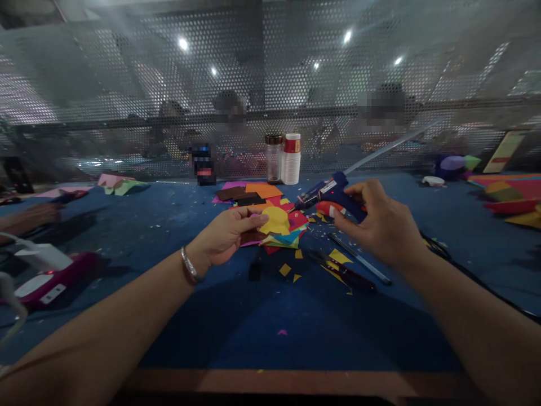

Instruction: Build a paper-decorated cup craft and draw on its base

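Yellow piece (276, 221) in left hand (222, 234), blue glue gun (332, 192) (nozzle (297, 206) near the yellow) in right hand (378, 220)

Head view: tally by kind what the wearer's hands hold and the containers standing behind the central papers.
Dark-blue plastic glue gun, in the right hand: 1
Yellow rounded paper piece, in the left hand: 1
Clear cylindrical jar with brown lid: 1
White cup stack with red upper band: 1
Total: 4

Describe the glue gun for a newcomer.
On the blue table, find the coloured paper pile. At its right edge, in the right grip, is the glue gun: dark blue, set apart by the translucent stick rising from its rear.
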The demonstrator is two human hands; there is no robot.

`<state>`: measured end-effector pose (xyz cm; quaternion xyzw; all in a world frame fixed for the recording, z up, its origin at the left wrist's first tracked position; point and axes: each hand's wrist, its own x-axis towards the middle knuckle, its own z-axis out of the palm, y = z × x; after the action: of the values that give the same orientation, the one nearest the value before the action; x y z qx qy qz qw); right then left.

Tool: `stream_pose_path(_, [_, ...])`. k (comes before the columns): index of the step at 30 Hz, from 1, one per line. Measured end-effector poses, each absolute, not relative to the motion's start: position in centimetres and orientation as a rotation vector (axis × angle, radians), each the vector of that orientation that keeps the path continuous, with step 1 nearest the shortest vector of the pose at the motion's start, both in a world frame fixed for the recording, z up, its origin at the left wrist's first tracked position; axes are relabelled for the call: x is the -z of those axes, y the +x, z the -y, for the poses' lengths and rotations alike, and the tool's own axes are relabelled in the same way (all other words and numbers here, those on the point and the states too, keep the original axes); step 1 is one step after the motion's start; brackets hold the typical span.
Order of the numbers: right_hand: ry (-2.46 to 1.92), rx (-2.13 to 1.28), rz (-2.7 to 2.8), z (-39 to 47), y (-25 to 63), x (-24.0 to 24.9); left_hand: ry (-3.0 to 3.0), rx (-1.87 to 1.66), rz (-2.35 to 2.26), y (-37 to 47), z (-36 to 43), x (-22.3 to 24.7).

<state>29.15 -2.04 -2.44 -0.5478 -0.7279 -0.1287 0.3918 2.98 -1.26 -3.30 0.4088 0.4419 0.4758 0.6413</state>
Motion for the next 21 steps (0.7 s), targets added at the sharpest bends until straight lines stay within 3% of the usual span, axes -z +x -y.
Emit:
stream_pose_path(12, [-1.819,0.304,1.358,0.1,34.0,0.2,0.954,-1.1,-0.992,2.0,0.3,3.9])
stream_pose_path(21, [-2.082,0.235,1.466,-0.7,36.9,0.0,0.92,-1.156,-0.991,2.4,0.7,3.3])
